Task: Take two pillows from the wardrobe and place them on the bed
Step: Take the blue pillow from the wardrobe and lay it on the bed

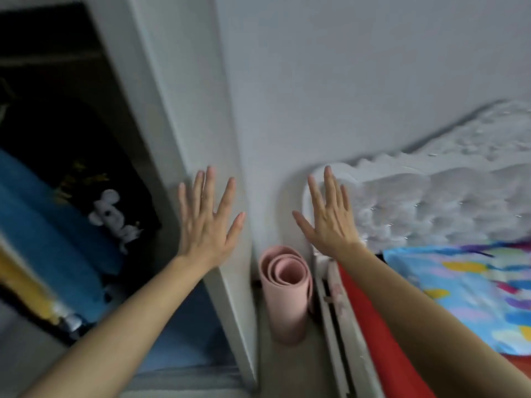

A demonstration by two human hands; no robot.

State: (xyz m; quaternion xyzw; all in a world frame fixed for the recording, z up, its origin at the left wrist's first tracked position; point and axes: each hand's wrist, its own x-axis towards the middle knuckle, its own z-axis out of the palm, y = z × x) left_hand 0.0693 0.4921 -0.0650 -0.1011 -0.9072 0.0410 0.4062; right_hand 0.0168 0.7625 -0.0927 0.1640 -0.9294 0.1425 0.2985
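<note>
Left of your spread left hand (208,222) fingers, the dark open wardrobe (66,156) holds a folded blue fabric bundle (54,231), possibly a pillow; blur hides detail. Your right hand (330,219), fingers splayed and empty, hovers beside the white-quilted bed (448,202).

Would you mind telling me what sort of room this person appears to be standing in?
Most likely a bedroom. An open wardrobe with folded textiles stands on the left, a bed with a colourful sheet and a white fluffy blanket lies on the right, and a rolled pink mat stands between them.
</note>
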